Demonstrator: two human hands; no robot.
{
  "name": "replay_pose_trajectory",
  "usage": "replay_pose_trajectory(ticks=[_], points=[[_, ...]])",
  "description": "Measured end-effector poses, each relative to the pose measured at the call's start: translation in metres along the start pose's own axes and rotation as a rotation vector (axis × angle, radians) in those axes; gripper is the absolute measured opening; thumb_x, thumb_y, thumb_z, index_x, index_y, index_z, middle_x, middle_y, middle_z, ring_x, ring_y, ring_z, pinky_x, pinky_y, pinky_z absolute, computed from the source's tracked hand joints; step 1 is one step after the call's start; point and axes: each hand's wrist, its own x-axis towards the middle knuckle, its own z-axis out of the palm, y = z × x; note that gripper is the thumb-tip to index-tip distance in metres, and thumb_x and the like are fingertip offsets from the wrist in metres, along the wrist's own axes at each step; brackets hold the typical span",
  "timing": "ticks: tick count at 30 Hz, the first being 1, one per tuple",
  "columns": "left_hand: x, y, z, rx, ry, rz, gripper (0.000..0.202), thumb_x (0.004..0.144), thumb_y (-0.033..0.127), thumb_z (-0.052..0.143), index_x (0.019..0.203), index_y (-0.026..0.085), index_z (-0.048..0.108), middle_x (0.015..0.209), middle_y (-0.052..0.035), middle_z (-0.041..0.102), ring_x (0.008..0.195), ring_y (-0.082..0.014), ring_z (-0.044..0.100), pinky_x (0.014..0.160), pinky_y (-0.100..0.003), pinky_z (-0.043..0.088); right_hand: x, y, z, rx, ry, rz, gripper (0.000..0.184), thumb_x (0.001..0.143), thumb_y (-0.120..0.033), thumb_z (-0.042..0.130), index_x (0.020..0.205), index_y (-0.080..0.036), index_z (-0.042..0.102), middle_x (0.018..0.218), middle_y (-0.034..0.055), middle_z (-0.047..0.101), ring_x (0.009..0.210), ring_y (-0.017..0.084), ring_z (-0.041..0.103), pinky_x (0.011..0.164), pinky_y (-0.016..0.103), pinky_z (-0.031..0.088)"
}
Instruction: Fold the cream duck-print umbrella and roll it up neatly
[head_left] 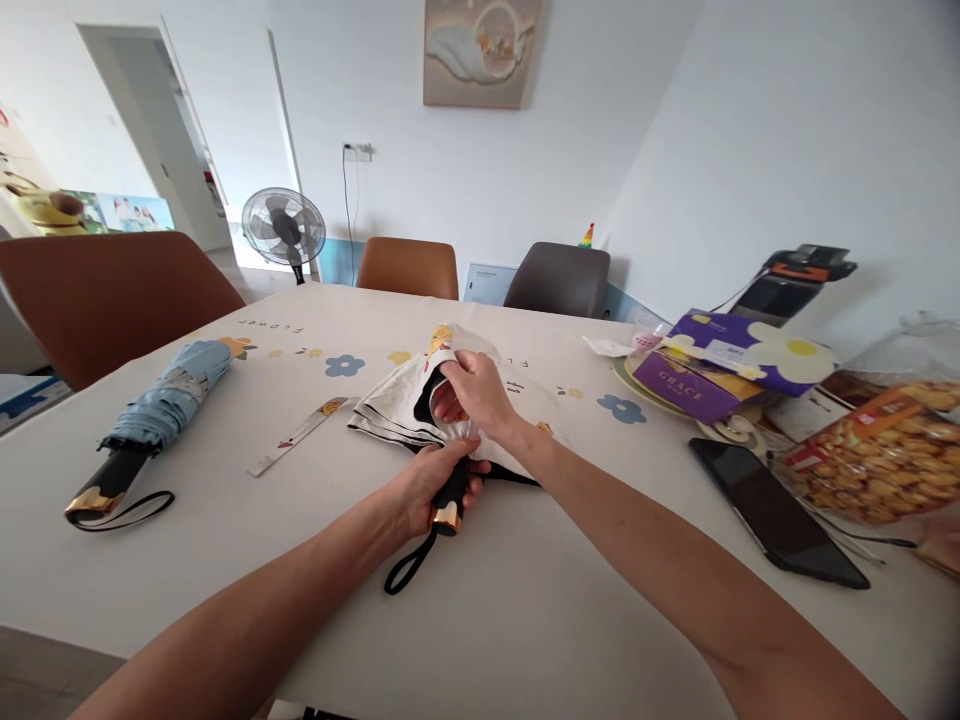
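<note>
A white folding umbrella (394, 405) with black trim lies loosely bunched at the middle of the table. My left hand (427, 490) is wrapped round its black handle (450, 505), which has a gold end cap and a black wrist loop trailing toward me. My right hand (472, 395) pinches the white canopy fabric just above the handle, fingers closed on the folds. A narrow white strap (300, 435) lies flat on the table to the left of the canopy.
A folded light-blue umbrella (161, 410) lies at the left. On the right are a dark phone (772, 510), a purple box (720, 365) on a plate and a snack bag (877, 455). Chairs (409, 265) ring the white flowered tablecloth (525, 600); a fan (283, 228) stands behind.
</note>
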Motion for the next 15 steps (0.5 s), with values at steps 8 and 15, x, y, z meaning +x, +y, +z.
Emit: replay_pose_trajectory(ticks=[8,15], points=[[-0.008,0.006,0.002,-0.031,0.033,-0.068,0.021,0.080,0.033,0.056,0.075,0.017,0.044,0.055,0.0008,0.054,0.034,-0.0061,0.043,0.028,-0.015,0.031,0.018,-0.021,0.019,-0.202,-0.236,-0.116,0.010,0.069,-0.023,0.059,0.070,-0.018,0.051,0.070,0.0042,0.064,0.064,0.017,0.063,0.051,0.025,0.051],[-0.004,0.004,0.000,-0.103,-0.008,-0.079,0.022,0.078,0.033,0.057,0.076,0.015,0.046,0.058,0.0006,0.051,0.038,-0.0056,0.044,0.030,-0.015,0.034,0.003,-0.019,-0.021,-0.287,0.009,-0.293,0.020,0.073,-0.027,0.056,0.091,-0.017,0.055,0.102,0.0063,0.062,0.099,0.019,0.058,0.089,0.036,0.044]])
